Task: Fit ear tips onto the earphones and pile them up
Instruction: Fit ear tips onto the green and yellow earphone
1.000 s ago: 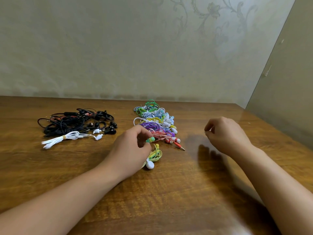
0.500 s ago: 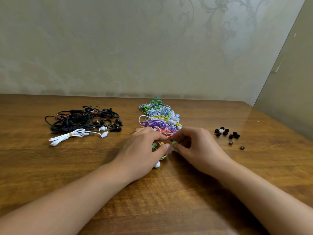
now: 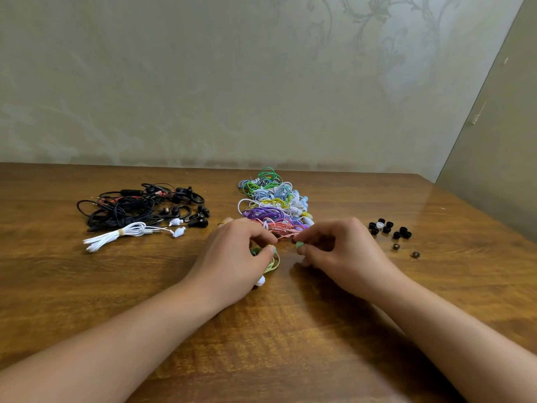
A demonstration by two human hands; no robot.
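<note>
Glossy brown wooden table (image 3: 290,344) with strong grain, reflecting light near the far right corner. Behind it, a pale greenish wall (image 3: 203,82) with a faint floral scroll pattern; at right, a plain panel (image 3: 499,158) meeting the wall at an angle.

Centre, near side: left hand (image 3: 232,257) curled around a yellow-green earphone set (image 3: 273,261), cable looped under the palm, 1 white earbud (image 3: 260,281) poking out below. Right hand (image 3: 340,251) just beside it, fingers bent, pinching a small light-green ear tip (image 3: 299,244) at the fingertips. Hands close but apart.

Directly beyond the hands, a pile of coloured earphones (image 3: 273,202), green, blue, yellow, purple, pink, stretching toward the far edge. Far left, a tangle of black earphones (image 3: 139,207), with a bundled white earphone set (image 3: 130,232) lying along its near side. Right of the hands, a cluster of black ear tips (image 3: 389,228) with 1 white among them, and 2 loose tips nearer.
</note>
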